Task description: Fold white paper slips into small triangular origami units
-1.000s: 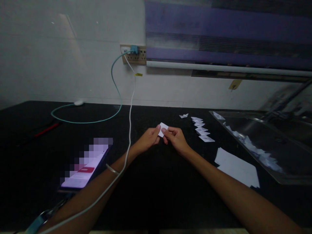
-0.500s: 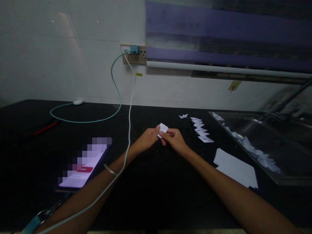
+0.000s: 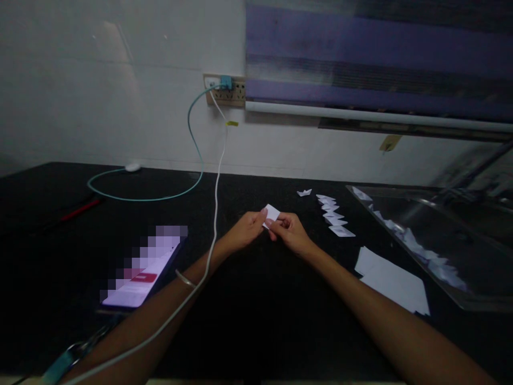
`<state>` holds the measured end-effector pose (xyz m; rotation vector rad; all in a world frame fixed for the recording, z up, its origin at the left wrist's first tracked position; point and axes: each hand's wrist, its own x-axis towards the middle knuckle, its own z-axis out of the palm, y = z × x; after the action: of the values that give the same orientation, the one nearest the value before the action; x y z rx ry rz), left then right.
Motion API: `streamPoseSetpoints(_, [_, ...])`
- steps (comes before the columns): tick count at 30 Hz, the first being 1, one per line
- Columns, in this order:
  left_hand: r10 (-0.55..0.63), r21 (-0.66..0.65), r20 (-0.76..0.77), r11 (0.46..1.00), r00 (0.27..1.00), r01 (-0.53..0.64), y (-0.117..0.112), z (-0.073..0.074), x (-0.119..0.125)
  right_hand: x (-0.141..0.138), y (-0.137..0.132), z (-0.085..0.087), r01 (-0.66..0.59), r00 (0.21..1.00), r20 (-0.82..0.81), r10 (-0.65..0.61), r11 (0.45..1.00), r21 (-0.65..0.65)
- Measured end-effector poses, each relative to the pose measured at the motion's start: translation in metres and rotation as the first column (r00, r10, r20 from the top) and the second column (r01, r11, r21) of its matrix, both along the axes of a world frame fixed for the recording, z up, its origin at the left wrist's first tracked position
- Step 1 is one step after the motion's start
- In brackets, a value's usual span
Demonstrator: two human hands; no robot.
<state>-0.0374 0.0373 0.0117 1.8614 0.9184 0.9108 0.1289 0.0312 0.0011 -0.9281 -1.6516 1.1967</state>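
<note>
Between my two hands, just above the black countertop (image 3: 240,331), is a small folded piece of white paper (image 3: 273,212). My left hand (image 3: 249,228) pinches its left edge with the thumb on top. From the right, my right hand (image 3: 292,230) grips the lower right part, thumb and fingers closed on it. Part of the paper is hidden behind the fingers. Beyond my right hand lies a row of folded paper boats (image 3: 335,220), with a single paper boat (image 3: 304,192) a little to their left.
A stack of white paper (image 3: 395,283) lies near my right forearm. More folded papers line the rim of a metal sink (image 3: 460,230). At left rests a lit phone (image 3: 140,283). A white cable (image 3: 215,214) hangs across my left forearm from the wall socket (image 3: 236,93).
The whole view has shifted slightly, so everything appears a bit farther right. Both hands keep their grip on the folded paper, with hardly any visible change in its shape.
</note>
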Motion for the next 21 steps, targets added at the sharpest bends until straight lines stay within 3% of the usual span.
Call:
streamPoseSetpoints(4, [-0.005,-0.097,0.102,0.995,0.995,0.015,-0.0008,0.0004,0.0007,0.0025,-0.0003,0.0018,-0.074,0.997,0.036,0.074,0.997,0.015])
streamPoseSetpoints(9, [-0.014,-0.036,0.133,0.999,0.991,0.019,-0.0015,0.0008,0.0007,0.0056,-0.001,0.0053,-0.215,0.971,0.109,0.213,0.977,0.003])
streamPoseSetpoints(14, [0.032,-0.14,0.097,0.99,0.995,-0.018,-0.0003,-0.0002,0.0002,0.0082,0.0009,0.0043,-0.261,0.96,0.092,0.263,0.965,-0.027])
streamPoseSetpoints(21, [0.047,-0.079,0.064,0.996,0.997,-0.042,0.0016,-0.0039,0.0013,0.0052,0.0004,0.0047,-0.219,0.974,0.047,0.221,0.974,-0.051])
